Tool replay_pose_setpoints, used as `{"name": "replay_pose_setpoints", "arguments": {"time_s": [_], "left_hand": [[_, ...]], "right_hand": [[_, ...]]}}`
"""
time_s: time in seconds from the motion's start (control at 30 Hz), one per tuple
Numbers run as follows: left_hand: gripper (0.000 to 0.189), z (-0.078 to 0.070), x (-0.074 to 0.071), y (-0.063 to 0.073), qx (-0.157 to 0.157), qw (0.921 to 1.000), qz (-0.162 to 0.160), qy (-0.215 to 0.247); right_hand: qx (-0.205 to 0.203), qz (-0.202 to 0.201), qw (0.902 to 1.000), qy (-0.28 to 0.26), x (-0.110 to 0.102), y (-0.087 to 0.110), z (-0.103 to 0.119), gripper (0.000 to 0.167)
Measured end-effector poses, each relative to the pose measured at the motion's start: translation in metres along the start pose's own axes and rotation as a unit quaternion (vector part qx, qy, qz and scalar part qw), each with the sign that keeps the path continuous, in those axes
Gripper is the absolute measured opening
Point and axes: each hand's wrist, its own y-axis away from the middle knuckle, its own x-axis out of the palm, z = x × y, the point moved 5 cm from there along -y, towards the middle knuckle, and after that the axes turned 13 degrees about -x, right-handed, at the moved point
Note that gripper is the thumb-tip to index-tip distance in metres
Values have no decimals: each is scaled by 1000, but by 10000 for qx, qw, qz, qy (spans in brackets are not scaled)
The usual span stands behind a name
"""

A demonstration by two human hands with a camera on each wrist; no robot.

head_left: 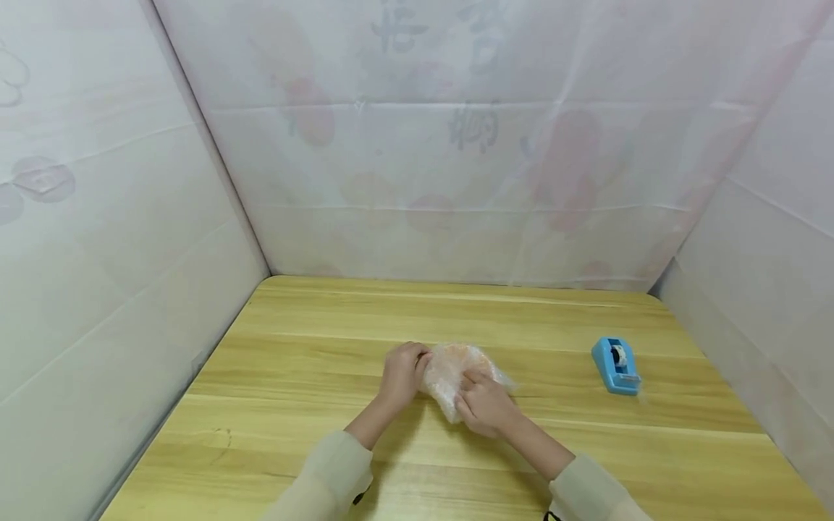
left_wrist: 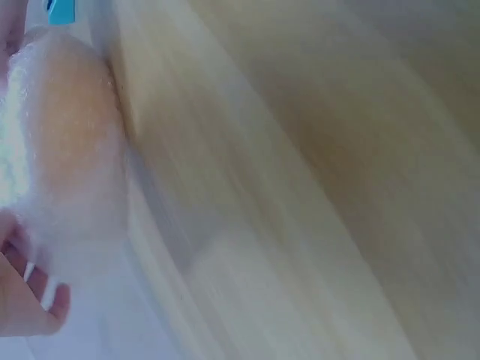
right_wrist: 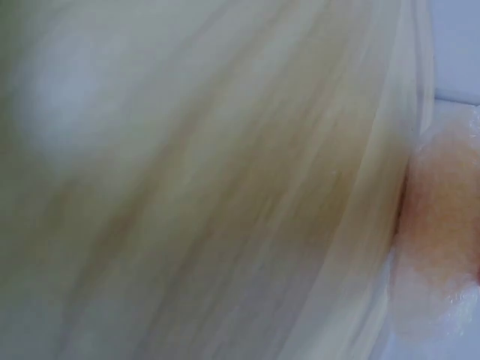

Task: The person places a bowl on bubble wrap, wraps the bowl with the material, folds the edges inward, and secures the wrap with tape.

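"Where is the bubble-wrap bundle?"

"From my remote seat, I see it on the worktop, its orange content showing through. My left hand pinches its left edge between the fingers, probably so it cannot slide."

"And the right hand?"

"Its fingers rest upon the bundle, maybe to hold it flat; whether they pinch, I cannot tell. The blue tape dispenser stands apart to the right, perhaps for easy reach."

Glossy bumpy plastic wrap, wood-grain tabletop, smooth plastic tape dispenser
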Motion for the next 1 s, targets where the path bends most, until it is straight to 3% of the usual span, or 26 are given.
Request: {"name": "replay_pose_setpoints", "arguments": {"time_s": [0.1, 0.27, 0.43, 0.5, 0.6, 0.67, 0.73, 0.83, 0.93, 1.0], "left_hand": [[11, -3, 8, -2, 227, 9997, -21, 52], [11, 2, 20, -6, -45, 9993, -161, -321], [10, 8, 24, -8, -313, 9992, -70, -233], [13, 8, 23, -7, -244, 9992, -216, -246], [17, 2, 16, 0, 355, 9956, -757, -415], [15, -7, 11, 9, 1037, 9869, -1073, -607], [9, -18, 8, 20, 1737, 9746, -1095, -890], [15, -30, 13, 34, 2341, 9587, -414, -1561], [33, -32, 22, 41, 2297, 9461, 665, -2184], [38, -30, 26, 42, 2164, 9378, 1221, -2424]], "right_hand": [[-144, -196, 9997, 5, -1, 1, 1, 45], [-80, -443, 9986, -280, -1, -1, 0, 44], [109, -255, 9985, -462, 0, -2, -2, 44], [203, -155, 9983, -529, 0, -2, -2, 45], [297, -5, 9975, -639, 0, -3, -1, 46], [317, 80, 9970, -699, 1, -4, -1, 46], [295, 131, 9970, -703, 1, -5, 0, 45], [259, 118, 9976, -626, 1, -5, 0, 43], [164, 126, 9984, -531, 1, -4, -1, 40], [58, 148, 9985, -525, 1, -3, -1, 37]]}}
